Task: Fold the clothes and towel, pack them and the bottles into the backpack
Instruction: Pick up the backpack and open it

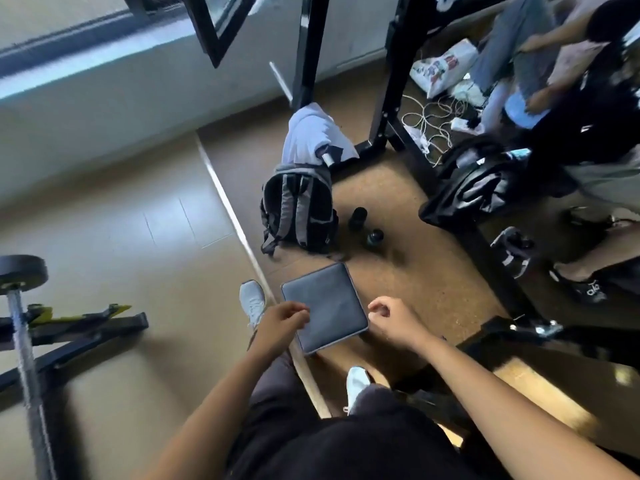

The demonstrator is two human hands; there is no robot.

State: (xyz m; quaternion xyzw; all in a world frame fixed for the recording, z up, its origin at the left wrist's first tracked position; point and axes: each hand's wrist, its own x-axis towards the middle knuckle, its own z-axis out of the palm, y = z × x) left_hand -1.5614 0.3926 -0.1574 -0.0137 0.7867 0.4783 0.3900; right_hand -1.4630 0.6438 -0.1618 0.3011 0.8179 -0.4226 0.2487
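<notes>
A grey and black backpack (298, 213) stands on the floor ahead of me, straps facing me. A pale lavender garment (313, 136) hangs over a bar just behind it. Two dark bottles stand to its right: a taller bottle (357, 218) and a shorter bottle (375, 237). A dark padded seat (327, 303) sits between my hands. My left hand (282, 322) hovers at the seat's left edge, fingers curled, holding nothing. My right hand (391, 317) hovers at the seat's right edge, fingers loosely curled and empty.
A black gym rack (391, 109) rises behind the backpack. A barbell and stand (24, 306) lie at the left. At right are another person's legs (588, 265), a black bag (481, 185), cables (433, 123) and a white printed bag (445, 65). My white shoes (252, 301) flank the seat.
</notes>
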